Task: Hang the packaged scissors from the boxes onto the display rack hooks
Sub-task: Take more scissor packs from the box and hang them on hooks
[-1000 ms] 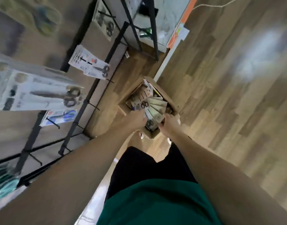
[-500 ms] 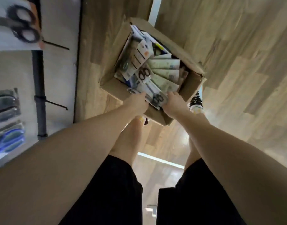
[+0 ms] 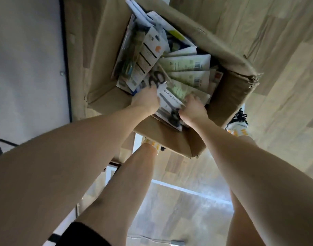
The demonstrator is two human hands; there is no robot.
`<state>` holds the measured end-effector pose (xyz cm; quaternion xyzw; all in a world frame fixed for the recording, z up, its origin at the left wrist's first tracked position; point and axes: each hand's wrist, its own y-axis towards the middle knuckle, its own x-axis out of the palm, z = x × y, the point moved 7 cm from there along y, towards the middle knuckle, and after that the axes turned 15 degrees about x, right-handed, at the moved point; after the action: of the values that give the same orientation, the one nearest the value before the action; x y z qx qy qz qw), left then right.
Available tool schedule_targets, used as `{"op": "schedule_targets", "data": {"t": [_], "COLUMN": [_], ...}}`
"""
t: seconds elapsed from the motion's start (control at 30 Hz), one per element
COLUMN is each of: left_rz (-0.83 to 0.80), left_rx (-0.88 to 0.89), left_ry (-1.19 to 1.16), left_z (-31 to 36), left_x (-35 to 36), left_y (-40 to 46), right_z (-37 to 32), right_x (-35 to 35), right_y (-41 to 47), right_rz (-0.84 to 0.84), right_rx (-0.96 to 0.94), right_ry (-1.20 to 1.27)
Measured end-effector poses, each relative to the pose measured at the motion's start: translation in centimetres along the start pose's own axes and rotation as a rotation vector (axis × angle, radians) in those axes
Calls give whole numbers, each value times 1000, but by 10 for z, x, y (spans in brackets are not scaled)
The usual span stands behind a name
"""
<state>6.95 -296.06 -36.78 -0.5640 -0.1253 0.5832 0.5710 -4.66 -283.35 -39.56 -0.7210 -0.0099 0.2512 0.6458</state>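
Observation:
An open cardboard box (image 3: 228,96) stands on the wood floor, packed with several carded scissor packs fanned upright. Both my hands reach down into its near side. My left hand (image 3: 146,101) presses against the left edge of a white pack with black-handled scissors (image 3: 167,102). My right hand (image 3: 192,110) grips the same pack at its right side, fingers curled over the card near the handles. Another pack with black scissor loops (image 3: 157,79) stands just behind it. The rack's hooks are out of frame.
The display rack's pale back panel (image 3: 28,68) and a black upright post (image 3: 66,55) run down the left. My legs and white sneakers (image 3: 238,125) stand just below the box. Wood floor (image 3: 276,41) spreads to the right.
The view has dropped from the rack down close onto the box. Both hands have pushed deeper among the packs and closed around the front white pack.

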Motion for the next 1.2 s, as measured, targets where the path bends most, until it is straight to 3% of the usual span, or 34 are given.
{"op": "schedule_targets", "data": {"t": [0.23, 0.47, 0.63, 0.9, 1.2], "left_rz": [-35, -150, -158, -195, -153], "left_rx": [-97, -57, -142, -210, -185], "left_ry": [267, 498, 382, 218, 156], "left_z": [-6, 6, 17, 55, 44], "left_x": [0, 4, -9, -3, 7], "left_y": [49, 55, 15, -59, -69], "right_z": [8, 13, 16, 11, 24], "right_x": [23, 10, -32, -79, -50], "right_y": [31, 28, 3, -41, -49], "right_rz": [-24, 117, 151, 37, -35], "right_rx": [12, -79, -65, 2, 56], "right_ry": [-121, -154, -171, -105, -54]}}
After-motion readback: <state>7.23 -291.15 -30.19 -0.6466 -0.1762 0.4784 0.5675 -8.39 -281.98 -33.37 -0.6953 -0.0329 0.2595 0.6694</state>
